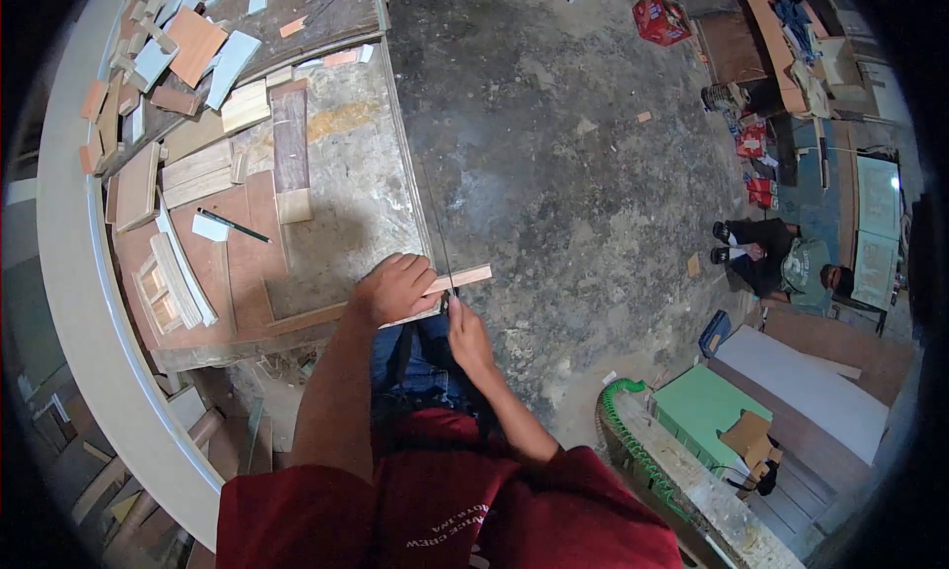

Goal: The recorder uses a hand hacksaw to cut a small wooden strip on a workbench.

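Observation:
At the right edge of the workbench (351, 188), my left hand (395, 288) presses a narrow wooden strip (473, 275) down, fingers curled over it. The strip's end juts past the bench edge over the floor. My right hand (469, 334) is closed around the dark handle of a thin-bladed saw (442, 248). Its blade points away from me, edge-on, and crosses the strip just right of my left hand. How deep the blade sits in the wood is too small to tell.
A dark pencil (233, 225) and a small wooden frame (163, 282) lie on the bench's left. Wood offcuts (198, 50) pile up at the far left. A person (796, 267) sits at the right, beyond a green coiled hose (618, 421) and a green panel (707, 411).

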Demonstrator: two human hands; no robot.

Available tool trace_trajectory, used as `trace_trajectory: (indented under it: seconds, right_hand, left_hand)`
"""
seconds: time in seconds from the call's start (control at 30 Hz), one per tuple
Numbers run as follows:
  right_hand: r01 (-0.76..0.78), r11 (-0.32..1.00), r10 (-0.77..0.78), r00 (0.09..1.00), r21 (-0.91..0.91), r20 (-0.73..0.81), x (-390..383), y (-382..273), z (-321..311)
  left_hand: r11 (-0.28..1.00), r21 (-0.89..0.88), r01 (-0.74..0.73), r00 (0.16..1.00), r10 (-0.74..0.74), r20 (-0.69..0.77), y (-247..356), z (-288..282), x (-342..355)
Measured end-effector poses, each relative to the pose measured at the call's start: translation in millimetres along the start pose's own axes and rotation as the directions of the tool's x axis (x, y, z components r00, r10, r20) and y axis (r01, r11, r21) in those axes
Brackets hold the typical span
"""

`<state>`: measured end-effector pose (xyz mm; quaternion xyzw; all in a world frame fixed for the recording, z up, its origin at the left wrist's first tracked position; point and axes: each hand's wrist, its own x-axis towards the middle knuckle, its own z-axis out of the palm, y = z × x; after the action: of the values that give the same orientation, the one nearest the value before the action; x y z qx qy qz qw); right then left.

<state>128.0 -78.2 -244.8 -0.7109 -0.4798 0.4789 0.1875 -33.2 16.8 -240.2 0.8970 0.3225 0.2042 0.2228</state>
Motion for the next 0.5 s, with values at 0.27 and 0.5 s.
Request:
trace_trajectory:
  seconds: [0.27, 0.5]
  right_hand:
    - [-0.092, 0.988, 0.094, 0.995, -0.121, 0.012, -71, 67, 7]
    - [-0.088, 0.99, 0.094, 0.994, -0.114, 0.052, -33, 36, -3]
  left_hand:
    - [1.0, 0.007, 0.015, 1.0, -0.015, 0.013, 2, -1, -1]
    - [0.999, 0.022, 0.028, 0.999, -0.028, 0.03, 2, 3, -2]
